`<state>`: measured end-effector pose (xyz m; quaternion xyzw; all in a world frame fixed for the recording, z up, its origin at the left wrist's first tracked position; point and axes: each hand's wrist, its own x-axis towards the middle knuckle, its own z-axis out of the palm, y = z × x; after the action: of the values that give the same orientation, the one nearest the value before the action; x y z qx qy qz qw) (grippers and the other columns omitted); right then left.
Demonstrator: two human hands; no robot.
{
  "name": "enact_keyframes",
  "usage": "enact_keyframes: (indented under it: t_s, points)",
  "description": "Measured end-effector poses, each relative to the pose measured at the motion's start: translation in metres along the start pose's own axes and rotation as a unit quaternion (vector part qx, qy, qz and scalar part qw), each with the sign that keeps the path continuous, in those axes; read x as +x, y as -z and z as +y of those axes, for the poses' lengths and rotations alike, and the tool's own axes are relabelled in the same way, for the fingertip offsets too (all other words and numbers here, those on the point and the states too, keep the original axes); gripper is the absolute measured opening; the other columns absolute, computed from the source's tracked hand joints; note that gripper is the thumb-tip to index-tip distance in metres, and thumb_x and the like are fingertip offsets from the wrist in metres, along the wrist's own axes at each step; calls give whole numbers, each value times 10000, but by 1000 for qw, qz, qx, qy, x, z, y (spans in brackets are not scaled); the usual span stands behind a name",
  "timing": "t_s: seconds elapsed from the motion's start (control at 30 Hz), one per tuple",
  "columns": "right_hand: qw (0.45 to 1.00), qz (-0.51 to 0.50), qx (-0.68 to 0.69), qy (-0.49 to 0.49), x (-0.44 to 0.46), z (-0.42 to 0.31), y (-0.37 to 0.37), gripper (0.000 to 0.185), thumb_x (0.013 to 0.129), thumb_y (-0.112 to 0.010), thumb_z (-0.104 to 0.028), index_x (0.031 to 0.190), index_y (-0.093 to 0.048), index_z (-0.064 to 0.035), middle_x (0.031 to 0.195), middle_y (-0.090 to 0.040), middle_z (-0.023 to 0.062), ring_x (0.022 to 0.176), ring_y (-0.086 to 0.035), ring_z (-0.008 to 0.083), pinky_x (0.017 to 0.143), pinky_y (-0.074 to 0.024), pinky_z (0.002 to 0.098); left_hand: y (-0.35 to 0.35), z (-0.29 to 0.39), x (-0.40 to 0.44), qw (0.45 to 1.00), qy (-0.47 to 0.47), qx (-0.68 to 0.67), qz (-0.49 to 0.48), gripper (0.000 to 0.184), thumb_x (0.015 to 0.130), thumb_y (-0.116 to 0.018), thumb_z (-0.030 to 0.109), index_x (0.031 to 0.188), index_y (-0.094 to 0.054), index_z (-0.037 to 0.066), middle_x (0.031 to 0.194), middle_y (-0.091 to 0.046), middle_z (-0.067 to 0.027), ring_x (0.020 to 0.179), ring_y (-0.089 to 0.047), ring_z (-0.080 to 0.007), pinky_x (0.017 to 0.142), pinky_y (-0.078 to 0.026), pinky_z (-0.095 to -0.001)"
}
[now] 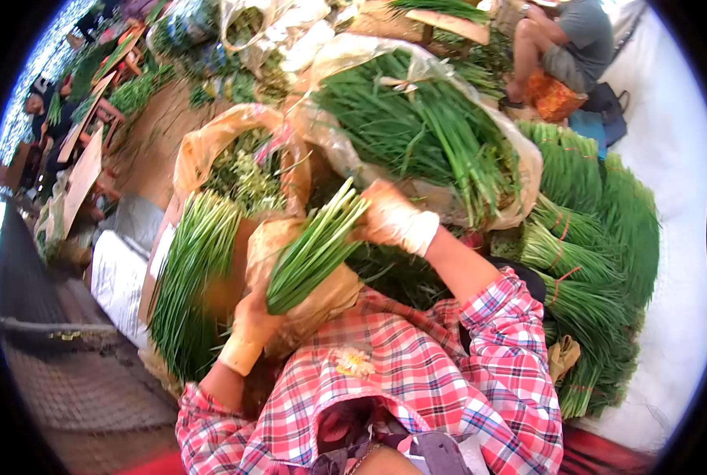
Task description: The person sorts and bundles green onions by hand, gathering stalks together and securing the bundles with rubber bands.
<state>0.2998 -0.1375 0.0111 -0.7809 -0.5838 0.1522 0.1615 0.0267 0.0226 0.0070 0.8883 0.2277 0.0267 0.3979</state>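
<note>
My left hand (pixel 257 323), in a thin glove, is wrapped round the lower leafy part of a bunch of garlic chives (pixel 315 249). The bunch tilts up to the right, its pale stem ends uppermost. Also gloved, my right hand (pixel 391 215) is closed at the stem-end side of the same bunch; its fingertips are partly hidden. Beneath the bunch is a tan wrapped pad (pixel 310 297) by my lap. To the left, a larger pile of garlic chives (pixel 195 277) lies on a board, pale ends away from me.
Ahead stands an open plastic bag of loose chives (pixel 417 119). A smaller bag (pixel 246 170) holds pale trimmings. Banded chive bundles (pixel 583 269) are stacked at right on a white sheet (pixel 678 317). A seated person (pixel 567 47) is at far right; other people work at far left.
</note>
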Motion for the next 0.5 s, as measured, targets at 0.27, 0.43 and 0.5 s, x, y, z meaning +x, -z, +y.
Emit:
enact_keyframes:
  t_s: [0.27, 0.43, 0.5]
  points:
    - [938, -1, 345, 21, -19, -1, -23, 314, 826, -614, -209, 1115, -601, -86, 1067, -622, 114, 977, -578, 267, 885, -441, 339, 38, 17, 23, 959, -134, 239, 69, 551, 665, -645, 116, 1204, -529, 125, 749, -596, -164, 706, -590, -379, 621, -469, -448]
    - [976, 171, 95, 93, -6, 11, -58, 261, 815, -580, -146, 1072, -602, -102, 1010, -619, 111, 960, -578, 262, 874, -447, 336, 50, 40, 30, 940, -88, 329, 19, 605, 672, -617, 109, 1258, -471, 139, 750, -584, -161, 704, -586, -383, 618, -464, -462]
    - [980, 157, 124, -5, -6, 30, -74, 198, 819, -555, -133, 997, -624, -84, 913, -637, 131, 862, -608, 277, 806, -477, 357, 52, 42, 30, 935, -68, 347, 7, 606, 680, -605, 102, 1267, -456, 144, 798, -601, -172, 732, -592, -382, 625, -466, -461]
